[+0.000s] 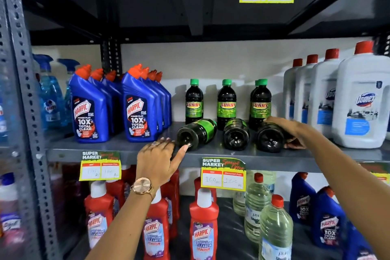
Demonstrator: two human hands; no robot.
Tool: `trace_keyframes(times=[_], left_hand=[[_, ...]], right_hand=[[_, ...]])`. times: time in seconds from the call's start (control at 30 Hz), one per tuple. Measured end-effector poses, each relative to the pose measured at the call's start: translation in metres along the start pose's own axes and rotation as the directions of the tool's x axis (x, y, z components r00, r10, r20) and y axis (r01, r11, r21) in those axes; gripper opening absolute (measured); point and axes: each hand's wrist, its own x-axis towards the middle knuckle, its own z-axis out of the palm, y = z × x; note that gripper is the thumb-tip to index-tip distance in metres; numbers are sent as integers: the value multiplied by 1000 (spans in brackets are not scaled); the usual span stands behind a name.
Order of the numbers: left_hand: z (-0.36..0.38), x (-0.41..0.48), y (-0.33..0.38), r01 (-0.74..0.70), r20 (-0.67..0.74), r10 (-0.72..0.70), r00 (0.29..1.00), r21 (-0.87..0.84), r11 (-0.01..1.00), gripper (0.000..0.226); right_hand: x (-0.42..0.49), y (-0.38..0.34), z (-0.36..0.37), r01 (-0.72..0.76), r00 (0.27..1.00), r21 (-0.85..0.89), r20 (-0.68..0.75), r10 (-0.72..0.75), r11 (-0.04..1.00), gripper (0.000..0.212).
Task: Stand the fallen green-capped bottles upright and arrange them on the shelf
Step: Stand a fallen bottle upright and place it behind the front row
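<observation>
Nearest the camera, the left hand [157,159] reaches up at lower centre of the frame, fingers spread, its thumb tip touching the base rim of the left fallen bottle [195,134]; it grips nothing yet. At right of centre the right hand [290,133] curls over the right fallen bottle [270,137], fingers on top and thumb beneath, seemingly clasping it. Between them the middle fallen bottle [236,134] lies untouched. All 3 lie on the grey shelf [126,151] with bases toward the camera and long axes running back into the shelf, so their caps are hidden. Behind stand upright green-capped bottles [226,101]; a 4th hides behind the right one.
</observation>
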Motion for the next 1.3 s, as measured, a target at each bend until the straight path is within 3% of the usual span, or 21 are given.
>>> trace_keyframes(times=[0.2, 0.33, 0.43, 0.57, 0.67, 0.77, 0.87, 1.03, 1.1, 1.2, 1.3], left_hand=[[-2, 14, -10, -67, 0, 67, 998, -19, 998, 58], [2, 11, -9, -68, 10, 68, 998, -49, 996, 64], [-1, 10, -9, -63, 17, 64, 998, -49, 997, 69], [-2, 9, -9, -76, 20, 77, 997, -59, 995, 70], [-1, 8, -8, -59, 20, 60, 998, -71, 996, 71], [0, 9, -8, -48, 28, 50, 998, -78, 996, 71], [0, 9, -7, -43, 19, 45, 999, -73, 996, 73], [-2, 8, -5, -22, 16, 24, 1000, -75, 997, 75], [-3, 8, -4, -23, 16, 24, 1000, -69, 997, 74], [-4, 8, -3, -24, 19, 26, 999, -65, 998, 73], [-4, 8, -4, -19, 23, 20, 1000, -63, 998, 73]], right_hand=[[-5, 18, -7, 192, 975, 199, -148, -164, 961, 77], [-4, 13, -15, 391, 852, 75, -406, -330, 917, 71], [-1, 8, -11, 452, 774, -56, -472, -423, 890, 70], [11, 8, 1, 404, 758, -239, -453, -469, 883, 83], [19, -2, 10, 387, 792, -168, -442, -420, 907, 81], [24, -8, 20, 396, 837, 19, -417, -353, 918, 64], [28, 0, 30, 380, 856, 6, -381, -350, 925, 35], [26, 9, 31, 373, 833, -217, -349, -429, 902, 77], [24, 10, 33, 381, 814, -277, -353, -462, 882, 84], [24, 9, 36, 367, 821, -343, -317, -475, 865, 81], [27, 8, 33, 378, 864, -214, -268, -426, 901, 61]])
